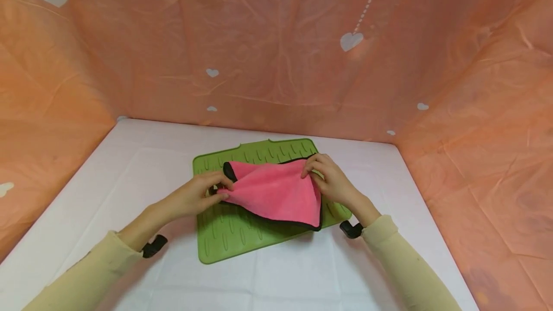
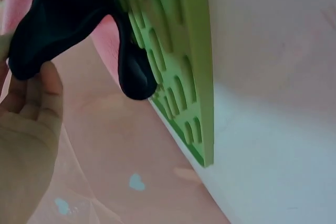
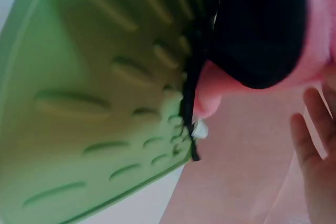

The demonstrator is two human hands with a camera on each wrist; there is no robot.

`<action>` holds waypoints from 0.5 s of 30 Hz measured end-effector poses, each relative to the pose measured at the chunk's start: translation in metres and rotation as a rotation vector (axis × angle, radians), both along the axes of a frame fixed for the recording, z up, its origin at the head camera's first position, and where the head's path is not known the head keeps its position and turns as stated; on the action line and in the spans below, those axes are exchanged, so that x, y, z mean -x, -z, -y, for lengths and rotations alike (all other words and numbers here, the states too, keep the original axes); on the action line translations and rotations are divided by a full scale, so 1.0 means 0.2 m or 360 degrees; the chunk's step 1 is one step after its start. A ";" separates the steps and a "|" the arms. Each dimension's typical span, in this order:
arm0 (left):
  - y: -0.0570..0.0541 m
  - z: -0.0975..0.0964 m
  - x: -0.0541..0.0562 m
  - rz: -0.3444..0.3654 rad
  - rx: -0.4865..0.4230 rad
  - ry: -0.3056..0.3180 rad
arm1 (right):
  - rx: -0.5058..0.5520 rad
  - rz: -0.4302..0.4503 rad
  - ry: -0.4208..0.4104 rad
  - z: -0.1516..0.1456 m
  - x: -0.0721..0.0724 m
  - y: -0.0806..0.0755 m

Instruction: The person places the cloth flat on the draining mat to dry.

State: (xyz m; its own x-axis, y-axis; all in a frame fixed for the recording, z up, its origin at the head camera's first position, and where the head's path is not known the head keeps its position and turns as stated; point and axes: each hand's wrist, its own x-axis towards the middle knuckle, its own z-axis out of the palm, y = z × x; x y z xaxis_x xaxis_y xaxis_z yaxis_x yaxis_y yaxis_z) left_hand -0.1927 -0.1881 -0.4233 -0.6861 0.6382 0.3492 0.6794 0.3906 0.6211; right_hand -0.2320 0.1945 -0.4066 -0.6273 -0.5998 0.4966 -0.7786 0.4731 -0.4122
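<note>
A pink cloth [image 1: 272, 191] with a dark border is spread between my two hands over a green ridged mat [image 1: 224, 239]. My left hand [image 1: 203, 193] pinches its left edge between thumb and fingers. At the upper right, my right hand [image 1: 330, 179] grips the cloth with fingers bent over its pink side. The left wrist view shows the cloth's black underside [image 2: 58, 19] hanging in folds beside the mat [image 2: 184, 66]. From the right wrist, black and pink folds [image 3: 262, 30] show, with a small white tag [image 3: 199, 128] at the dark edge.
The mat lies slightly turned on a white-covered table [image 1: 294, 277]. Orange sheeting with white hearts [image 1: 281, 85] stands along the back and both sides. Black wrist pieces [image 1: 154, 246] sit under both forearms, near the light sleeves [image 1: 95, 268].
</note>
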 end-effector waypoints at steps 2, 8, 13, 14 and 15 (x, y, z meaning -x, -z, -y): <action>0.01 -0.01 -0.01 0.0006 0.0028 0.0087 | -0.0065 0.0028 -0.0057 -0.02 0.01 0.01; 0.06 -0.06 -0.04 0.0026 0.0266 0.0206 | -0.0347 0.0112 -0.0166 -0.04 -0.01 0.09; 0.10 -0.09 -0.06 0.0033 0.0409 0.0201 | -0.0394 0.0159 -0.0099 -0.06 -0.05 0.10; 0.10 -0.09 -0.06 0.0035 0.0424 0.0191 | -0.0370 0.0159 -0.0070 -0.07 -0.06 0.10; 0.10 -0.09 -0.07 0.0036 0.0433 0.0178 | -0.0338 0.0156 -0.0044 -0.08 -0.08 0.10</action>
State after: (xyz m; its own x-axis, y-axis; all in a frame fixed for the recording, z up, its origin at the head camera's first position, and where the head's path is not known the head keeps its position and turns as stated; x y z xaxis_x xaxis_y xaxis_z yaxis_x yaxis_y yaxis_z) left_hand -0.1786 -0.1706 -0.4442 -0.6121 0.7782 0.1402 0.7146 0.4685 0.5195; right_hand -0.2168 0.2100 -0.4263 -0.6484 -0.7020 0.2948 -0.7536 0.5365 -0.3799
